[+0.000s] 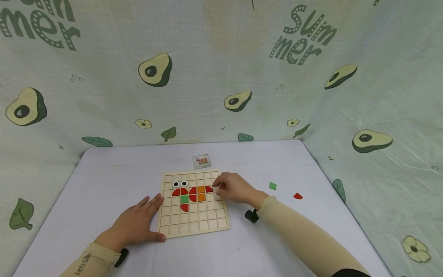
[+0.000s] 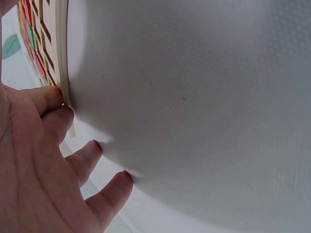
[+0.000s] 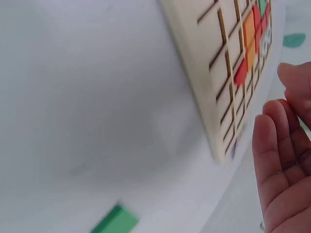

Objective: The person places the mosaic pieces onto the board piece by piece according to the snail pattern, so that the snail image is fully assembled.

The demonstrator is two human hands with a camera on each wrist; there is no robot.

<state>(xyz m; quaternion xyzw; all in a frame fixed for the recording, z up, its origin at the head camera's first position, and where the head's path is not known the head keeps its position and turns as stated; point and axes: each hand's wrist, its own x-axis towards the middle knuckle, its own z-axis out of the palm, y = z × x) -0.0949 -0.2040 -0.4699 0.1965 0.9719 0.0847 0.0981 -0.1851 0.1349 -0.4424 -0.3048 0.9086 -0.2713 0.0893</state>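
Roughly 7 o'clock of the gridded board (image 1: 203,224), nearest the person: left hand (image 1: 136,221), fingers spread, thumb by the near-left corner, fingertips at the left edge. Nothing gripped.

Board lies flat, looks about square, so no clear long axis; its sides run close to 12–6, turned slightly. Tiles sit in its upper half: green square (image 1: 184,199), two orange squares, several red quarter tiles, two eye tiles (image 1: 180,184) at about 11 o'clock.

Right hand (image 1: 235,187) over the right edge, around 2 o'clock. Fingers loosely bent, thumb close to them; no tile seen in the grasp, though the index fingertip is hard to make out. Just off its fingertips, at 9 o'clock, is the rightmost red quarter tile (image 1: 209,189), lying in its cell, apart from the hand in the right wrist view. Rounded side appears to face 1 to 2 o'clock.

Key relation, as judged here: loose tiles lie outward of the board, right hand much the nearer. Loose red tile (image 1: 298,196) just past 3 o'clock from the fingertips, longer extent about 9–3, one corner towards 12. Loose green square (image 1: 272,186) at 3, closer in; no long axis.

Farthest: small picture card (image 1: 201,161), 12 o'clock beyond the board.
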